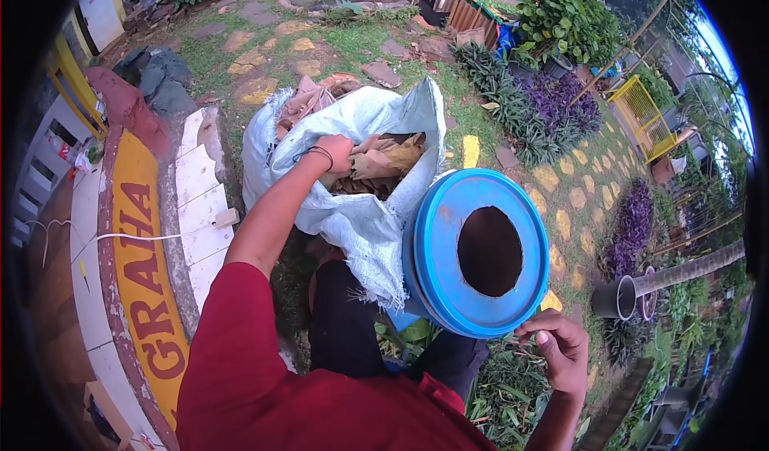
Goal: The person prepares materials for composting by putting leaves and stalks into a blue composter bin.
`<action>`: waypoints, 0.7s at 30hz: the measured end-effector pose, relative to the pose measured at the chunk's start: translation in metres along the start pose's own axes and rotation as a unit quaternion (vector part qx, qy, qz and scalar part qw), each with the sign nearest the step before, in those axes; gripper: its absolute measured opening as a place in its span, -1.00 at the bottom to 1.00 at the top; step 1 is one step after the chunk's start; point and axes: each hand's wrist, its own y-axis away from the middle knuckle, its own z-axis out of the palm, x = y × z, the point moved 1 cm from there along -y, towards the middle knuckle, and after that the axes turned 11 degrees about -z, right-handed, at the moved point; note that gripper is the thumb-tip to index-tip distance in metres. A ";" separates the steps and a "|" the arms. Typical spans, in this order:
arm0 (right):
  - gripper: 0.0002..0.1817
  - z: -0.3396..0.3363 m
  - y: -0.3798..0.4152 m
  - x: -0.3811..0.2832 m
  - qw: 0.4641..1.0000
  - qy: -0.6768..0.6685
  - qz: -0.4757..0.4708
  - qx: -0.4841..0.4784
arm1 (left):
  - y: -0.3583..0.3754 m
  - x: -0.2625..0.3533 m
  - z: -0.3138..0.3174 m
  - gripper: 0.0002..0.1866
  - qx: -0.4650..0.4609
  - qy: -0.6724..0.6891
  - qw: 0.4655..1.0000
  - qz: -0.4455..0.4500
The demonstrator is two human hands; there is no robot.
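Observation:
A white woven sack (360, 235) stands open in front of me, with dry brown leaves (388, 163) inside. My left hand (336, 153) is at the sack's mouth, closed beside the leaves; what its fingers hold, if anything, is hidden. Right of the sack is a blue bucket (432, 251) with a blue lid (513, 307) that has a large round hole. My right hand (561, 347) is at the lid's lower right edge, its fingers curled and pressed together; I cannot make out anything in them.
A second pale sack (260, 142) with leaves adjoins on the left. Farther left runs a low wall with yellow lettering (148, 283) and a white cable. Stepping stones (547, 179), purple plants (561, 106) and a grey pot (615, 299) lie to the right.

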 end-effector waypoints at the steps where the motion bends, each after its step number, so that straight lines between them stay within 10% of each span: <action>1: -0.80 -0.001 -0.003 0.000 1.000 0.011 -0.012 0.010 | 0.002 -0.012 -0.018 -0.63 0.013 0.022 1.000 -0.013; 7: -0.81 -0.002 -0.026 -0.005 0.997 0.003 -0.072 0.012 | 0.018 -0.068 -0.095 -0.53 0.251 0.245 0.936 0.025; 21: -0.07 -0.004 -0.139 -0.037 0.988 0.036 -0.134 0.068 | 0.120 0.086 -0.276 -0.69 0.250 0.529 0.771 0.250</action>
